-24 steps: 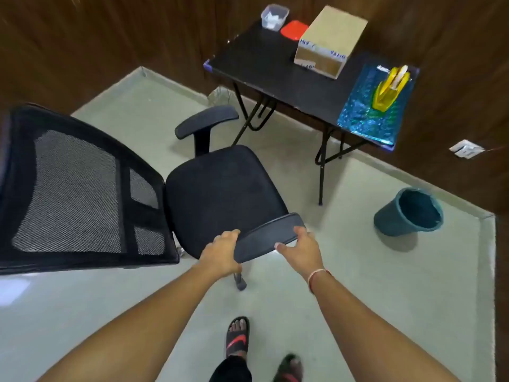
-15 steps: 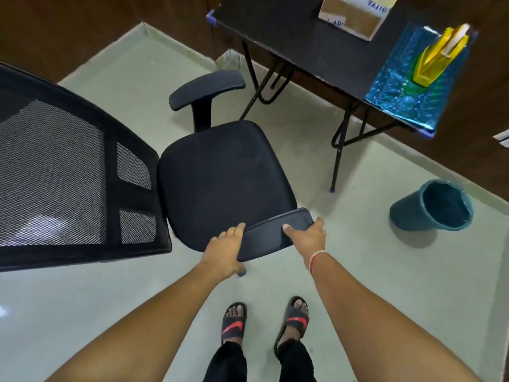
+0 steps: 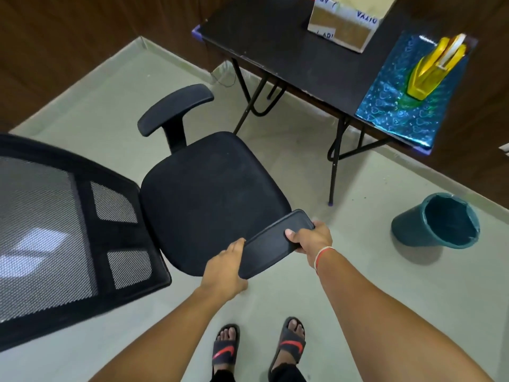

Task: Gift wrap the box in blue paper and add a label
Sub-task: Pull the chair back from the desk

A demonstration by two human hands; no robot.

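Note:
A cardboard box point(image 3: 345, 26) stands on the black table point(image 3: 289, 59) at the top, partly cut off by the frame edge. Shiny blue wrapping paper point(image 3: 399, 117) lies on the table's right end, with a yellow tape dispenser point(image 3: 432, 71) on top of it. Both hands are far from these, down at a black office chair point(image 3: 209, 194). My left hand point(image 3: 224, 271) grips the near end of the chair's near armrest point(image 3: 272, 246). My right hand point(image 3: 312, 239) grips the armrest's far end, thumb on top.
The chair's mesh backrest point(image 3: 55, 232) fills the left side. A teal bin point(image 3: 440, 221) stands on the floor at the right, below the table's end. My feet in black sandals point(image 3: 259, 348) stand on the pale floor. Dark wood walls enclose the corner.
The chair has shifted slightly toward the table and my view has moved closer. Both hands keep hold of the same armrest, and my feet have stepped forward.

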